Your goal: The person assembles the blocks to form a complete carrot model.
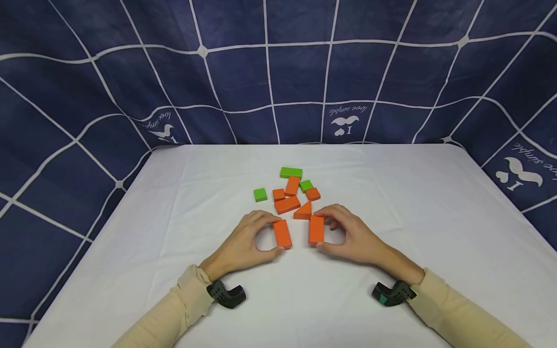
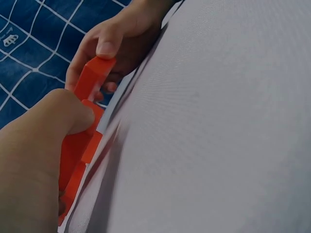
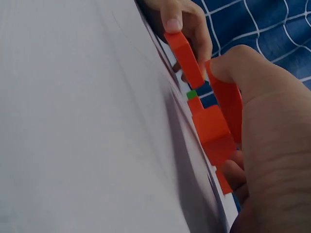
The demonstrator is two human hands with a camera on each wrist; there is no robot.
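My left hand (image 1: 250,240) pinches an orange rectangular block (image 1: 283,234) between thumb and fingers at its near and far ends. Opposite it, a second orange rectangular block (image 1: 316,229) is held the same way by my right hand (image 1: 354,237). A narrow gap of white cloth separates the two blocks. Just beyond them lie an orange triangular block (image 1: 303,211) and an orange oblong block (image 1: 287,205). In the left wrist view the left thumb (image 2: 80,116) covers part of its block; the right wrist view shows the right thumb (image 3: 233,65) pressed on its block.
Farther back sit a green oblong block (image 1: 291,172), an upright-looking orange block (image 1: 292,185), small orange blocks (image 1: 279,195) and small green blocks (image 1: 260,195). A white cloth (image 1: 209,183) covers the table; a dark blue checked curtain (image 1: 296,72) hangs behind it.
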